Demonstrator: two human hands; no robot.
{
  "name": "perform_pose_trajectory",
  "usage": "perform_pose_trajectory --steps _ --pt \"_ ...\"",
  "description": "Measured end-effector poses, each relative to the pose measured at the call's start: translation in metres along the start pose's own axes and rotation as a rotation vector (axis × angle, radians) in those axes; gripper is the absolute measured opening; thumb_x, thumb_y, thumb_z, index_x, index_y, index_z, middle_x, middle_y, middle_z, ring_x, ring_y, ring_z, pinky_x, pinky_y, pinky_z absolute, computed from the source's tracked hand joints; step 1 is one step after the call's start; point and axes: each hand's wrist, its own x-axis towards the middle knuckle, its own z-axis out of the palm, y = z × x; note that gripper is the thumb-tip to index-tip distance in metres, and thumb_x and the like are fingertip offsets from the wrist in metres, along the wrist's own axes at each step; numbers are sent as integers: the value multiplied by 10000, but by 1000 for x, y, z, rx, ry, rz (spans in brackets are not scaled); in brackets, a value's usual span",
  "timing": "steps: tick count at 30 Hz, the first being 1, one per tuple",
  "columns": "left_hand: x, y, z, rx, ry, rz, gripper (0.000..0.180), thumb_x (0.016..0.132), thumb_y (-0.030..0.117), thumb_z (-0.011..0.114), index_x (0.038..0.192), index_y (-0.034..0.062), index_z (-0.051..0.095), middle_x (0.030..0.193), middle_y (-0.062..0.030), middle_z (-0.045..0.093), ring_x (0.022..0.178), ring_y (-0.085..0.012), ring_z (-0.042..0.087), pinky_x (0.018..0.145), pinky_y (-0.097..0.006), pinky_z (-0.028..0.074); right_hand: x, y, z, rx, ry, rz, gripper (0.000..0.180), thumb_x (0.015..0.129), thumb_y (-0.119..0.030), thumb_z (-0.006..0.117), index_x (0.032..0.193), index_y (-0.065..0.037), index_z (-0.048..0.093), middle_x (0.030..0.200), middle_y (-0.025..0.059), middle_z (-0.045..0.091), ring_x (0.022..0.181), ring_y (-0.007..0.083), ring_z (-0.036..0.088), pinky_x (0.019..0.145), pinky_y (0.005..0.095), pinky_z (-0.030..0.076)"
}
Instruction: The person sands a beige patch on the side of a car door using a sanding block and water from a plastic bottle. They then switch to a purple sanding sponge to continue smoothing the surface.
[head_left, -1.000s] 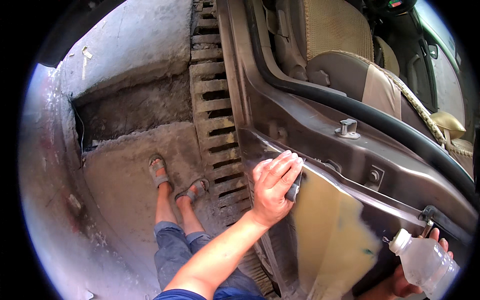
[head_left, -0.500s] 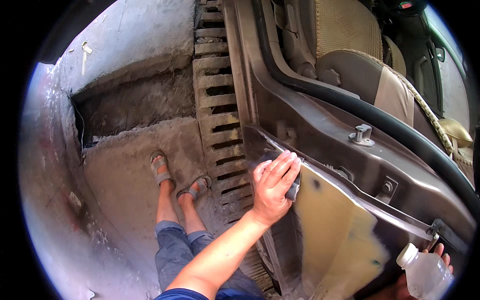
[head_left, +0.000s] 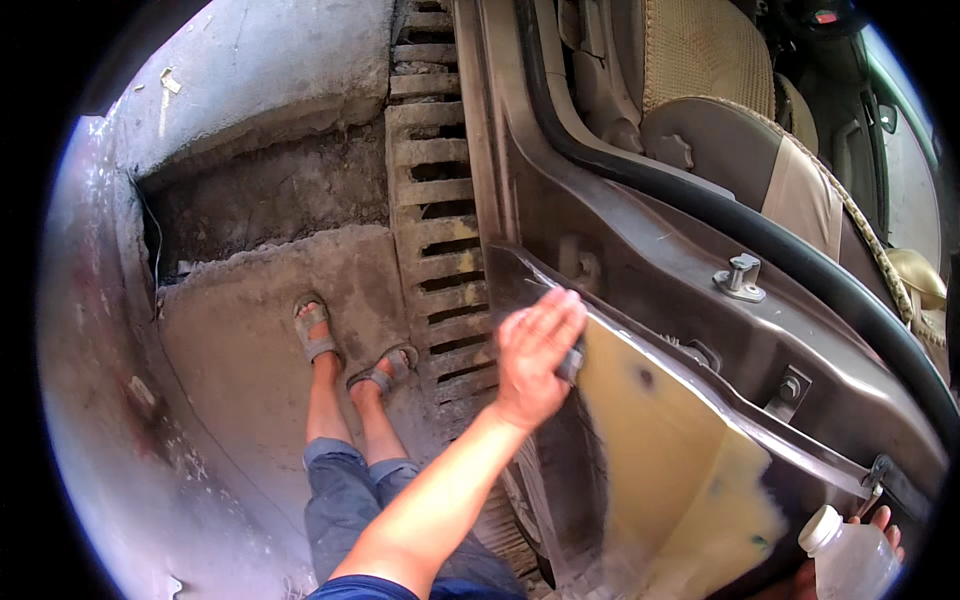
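My left hand (head_left: 540, 352) presses a piece of dark grey sandpaper (head_left: 571, 364) against the upper edge of a brown car body panel, its fingers together over it. Most of the sheet is hidden by the hand, which is slightly blurred. Just beside it lies a yellowish filler patch (head_left: 670, 440) with a small dark spot. At the lower right my right hand (head_left: 884, 530) is around a translucent plastic bottle (head_left: 855, 562) with a white cap. Only its fingertips and part of the palm show behind the bottle.
The open door frame has a black rubber seal (head_left: 720, 208), a metal striker (head_left: 740, 278) and a bolted bracket (head_left: 790, 392). Inside are beige seats (head_left: 710, 140). A slotted drain grate (head_left: 440, 215) runs beside the car. My sandalled feet (head_left: 383, 368) stand on concrete near a recess (head_left: 270, 195).
My left hand has slid slightly up and to the left along the panel edge with the sandpaper, baring more of the filler patch. The right hand keeps the bottle, shifted slightly down.
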Motion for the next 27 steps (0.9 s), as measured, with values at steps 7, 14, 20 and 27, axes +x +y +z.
perform_pose_trajectory --steps 7,14,20,27 --pt "-4 -45 4 35 -49 -116 627 694 -55 646 1300 81 560 1295 -141 583 1228 -295 540 1003 -412 397 -3 3 0 7 28 10 286 931 -372 574 1142 -194 647 1109 -6 628 1011 207 599 917 443 464" --pt "-3 -20 2 49 -51 -110 568 707 -66 627 1257 68 590 1286 -128 596 1221 -273 552 980 -400 395 -7 8 -3 9 8 -2 292 931 -361 577 1153 -181 641 1122 1 625 1030 210 591 931 439 457" --pt "1 -18 -3 -15 -10 -93 595 682 -57 660 1256 81 593 1276 -127 602 1202 -261 565 979 -376 398 -13 13 5 37 -2 -6 298 932 -350 580 1162 -170 636 1133 7 623 1047 213 585 944 435 451" --pt "6 -43 -3 -1 -67 -155 560 683 -77 623 1213 102 621 1232 -99 631 1200 -251 566 975 -383 384 -9 17 0 37 -12 -20 305 932 -339 583 1172 -157 631 1146 14 621 1066 215 578 958 431 444"
